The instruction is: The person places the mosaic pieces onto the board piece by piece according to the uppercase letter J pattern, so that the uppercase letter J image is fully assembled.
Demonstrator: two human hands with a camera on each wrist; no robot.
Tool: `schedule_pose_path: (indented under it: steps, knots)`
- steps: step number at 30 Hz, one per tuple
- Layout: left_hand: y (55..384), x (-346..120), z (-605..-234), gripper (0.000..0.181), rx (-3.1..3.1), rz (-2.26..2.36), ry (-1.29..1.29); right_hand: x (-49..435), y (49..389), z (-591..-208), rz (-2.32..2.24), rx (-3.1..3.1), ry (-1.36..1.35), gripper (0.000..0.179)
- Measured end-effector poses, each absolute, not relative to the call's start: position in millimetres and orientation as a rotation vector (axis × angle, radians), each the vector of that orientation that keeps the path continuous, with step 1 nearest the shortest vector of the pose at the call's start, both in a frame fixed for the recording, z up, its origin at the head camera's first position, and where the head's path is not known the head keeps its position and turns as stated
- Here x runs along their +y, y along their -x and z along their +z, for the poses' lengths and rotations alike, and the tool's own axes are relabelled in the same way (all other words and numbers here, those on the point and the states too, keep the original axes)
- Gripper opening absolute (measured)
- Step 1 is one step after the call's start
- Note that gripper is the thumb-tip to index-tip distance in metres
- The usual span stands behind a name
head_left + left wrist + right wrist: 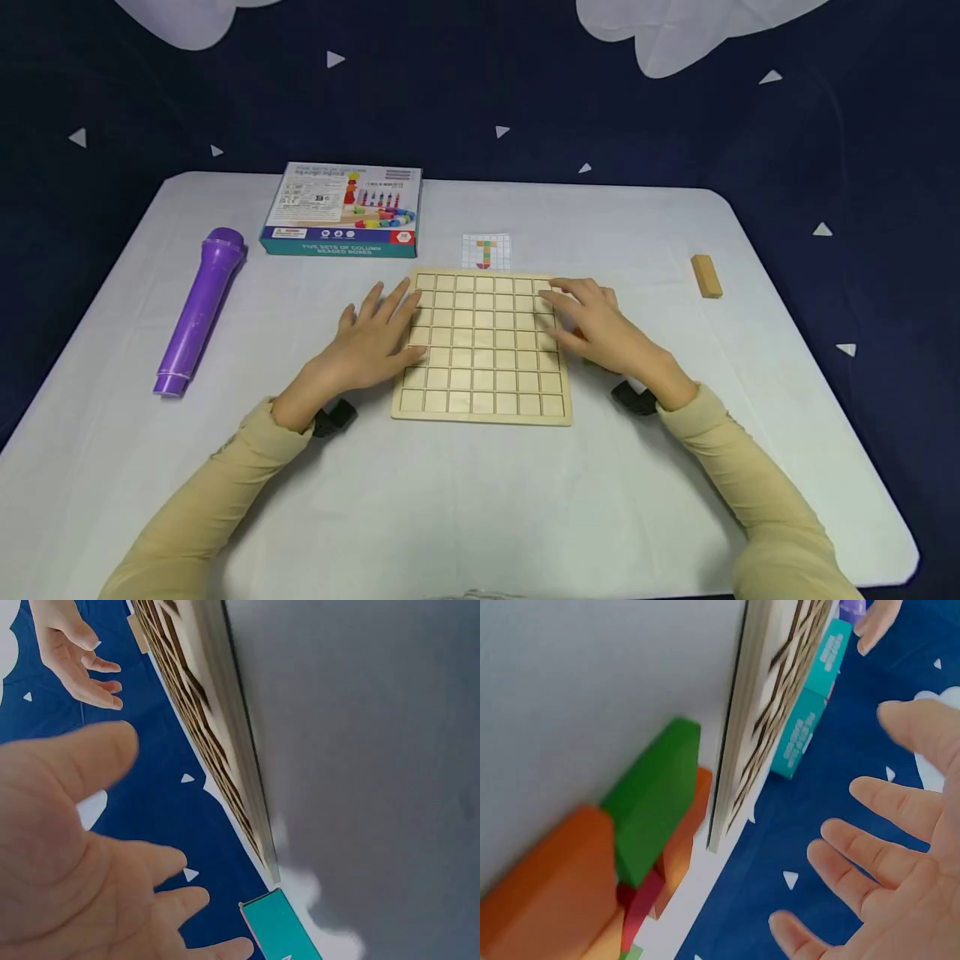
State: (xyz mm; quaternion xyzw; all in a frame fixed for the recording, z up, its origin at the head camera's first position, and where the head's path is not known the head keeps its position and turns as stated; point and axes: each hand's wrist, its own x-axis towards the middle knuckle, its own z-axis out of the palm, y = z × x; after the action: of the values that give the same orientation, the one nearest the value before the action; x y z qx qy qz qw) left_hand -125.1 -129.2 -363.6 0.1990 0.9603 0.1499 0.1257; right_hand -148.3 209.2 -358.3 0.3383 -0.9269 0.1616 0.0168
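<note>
A light wooden board (483,358) with a grid of square cells lies flat on the table. My left hand (367,342) hovers over its left edge, fingers straight and spread, holding nothing. On the other side, my right hand (603,329) is at the board's right edge with fingers extended and nothing gripped. Beside that edge, mostly hidden by this hand in the head view, lie coloured blocks: an orange block (555,892), a green block (656,802) and a red block (641,900). A small grid card (486,252) with a coloured pattern lies just beyond the board.
A flat cardboard box (341,208) printed with beads sits at the back left. Nearer the left edge lies a purple microphone-shaped tube (198,308). A yellowish wooden block (707,277) rests to the right on the white table (480,500).
</note>
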Motion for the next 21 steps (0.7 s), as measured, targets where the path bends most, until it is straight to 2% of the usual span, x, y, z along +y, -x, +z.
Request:
schedule_pose_path:
  steps: [14,21]
  knots:
    - [129.0,-135.8,-366.3,0.067,2.775,0.737,-0.483,235.9,155.6,-355.5,0.488,-2.732,-1.000,0.022]
    - [131.5,-144.4,-367.0,0.059,2.638,0.884,-0.522,246.9,162.0,-361.1,0.525,-2.861,-0.921,0.017]
